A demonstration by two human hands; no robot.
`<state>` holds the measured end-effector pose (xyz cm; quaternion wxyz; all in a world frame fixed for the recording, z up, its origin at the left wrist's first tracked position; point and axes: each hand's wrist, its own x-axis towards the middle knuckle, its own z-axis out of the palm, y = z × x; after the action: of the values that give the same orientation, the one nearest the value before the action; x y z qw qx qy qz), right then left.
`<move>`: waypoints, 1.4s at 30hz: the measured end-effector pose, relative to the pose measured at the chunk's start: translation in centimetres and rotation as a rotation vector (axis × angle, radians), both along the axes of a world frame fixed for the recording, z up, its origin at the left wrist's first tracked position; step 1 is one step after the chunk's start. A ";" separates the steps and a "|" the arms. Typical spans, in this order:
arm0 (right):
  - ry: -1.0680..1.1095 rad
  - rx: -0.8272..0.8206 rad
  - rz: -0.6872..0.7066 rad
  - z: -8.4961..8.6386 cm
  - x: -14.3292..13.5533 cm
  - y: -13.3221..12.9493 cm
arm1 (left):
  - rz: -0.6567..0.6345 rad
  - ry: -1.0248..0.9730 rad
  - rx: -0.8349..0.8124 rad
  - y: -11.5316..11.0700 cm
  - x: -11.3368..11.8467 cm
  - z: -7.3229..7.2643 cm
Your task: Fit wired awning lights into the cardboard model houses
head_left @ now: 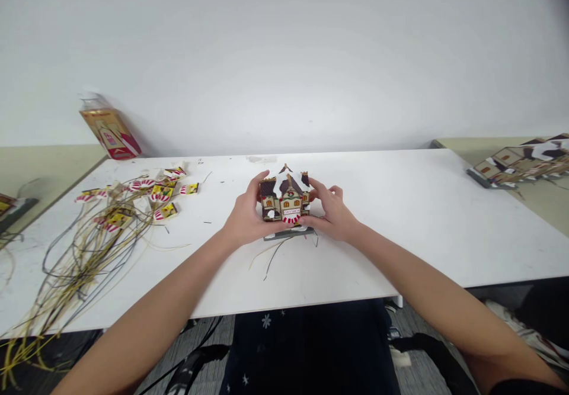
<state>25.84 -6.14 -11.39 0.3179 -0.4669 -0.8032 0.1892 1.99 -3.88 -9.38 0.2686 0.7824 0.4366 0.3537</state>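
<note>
Leftmost, a tangle of wires with small striped signs is spread over the white worktop, and a bottle is seen behind it. At the middle, a miniature snow-roofed house is clasped from both sides: the left hand is wrapped on its left wall, the right hand on its right, fingers closed against it. Far right, more model houses are lined up.

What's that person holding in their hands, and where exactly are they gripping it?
A miniature snowy house model, held by its two side walls: left hand on its left side, right hand on its right.
</note>
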 end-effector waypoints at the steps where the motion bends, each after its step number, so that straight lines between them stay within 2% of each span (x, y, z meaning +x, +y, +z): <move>1: -0.003 0.005 0.009 0.0 0.0 0.0 | 0.014 0.005 0.030 -0.1 0.0 0.0; 6: 0.006 0.105 0.041 -0.1 0.3 0.1 | 0.119 0.055 0.163 -0.4 0.0 0.1; 11: 0.012 0.375 0.028 0.2 0.8 0.0 | 0.201 0.146 0.372 -0.6 0.1 -0.2; 17: 0.019 0.560 -0.004 0.4 0.9 0.1 | 0.136 0.211 0.742 0.4 -0.5 -0.6; 20: 0.021 0.595 0.007 0.3 0.9 0.1 | 0.093 0.212 0.834 0.8 -0.7 -0.7; 23: -0.021 0.568 0.000 0.2 0.9 0.1 | 0.105 0.233 0.831 0.9 -0.7 -0.6; 28: -0.076 0.523 -0.032 0.3 0.9 -0.1 | 0.128 0.267 0.728 0.8 -0.8 -0.8; 32: -0.064 0.598 -0.017 0.4 0.9 0.0 | 0.126 0.245 0.753 0.9 -0.8 -0.9; 37: -0.112 0.529 -0.060 0.3 1.0 0.0 | 0.170 0.286 0.731 0.9 -0.9 -1.0; 42: -0.209 0.629 -0.141 0.0 1.5 0.3 | 0.151 0.233 0.752 0.9 -1.0 -1.1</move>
<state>27.33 -5.81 -11.37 0.3745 -0.4171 -0.8163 -0.1394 1.03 -3.02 -10.51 -0.1145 0.8269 0.3604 0.4163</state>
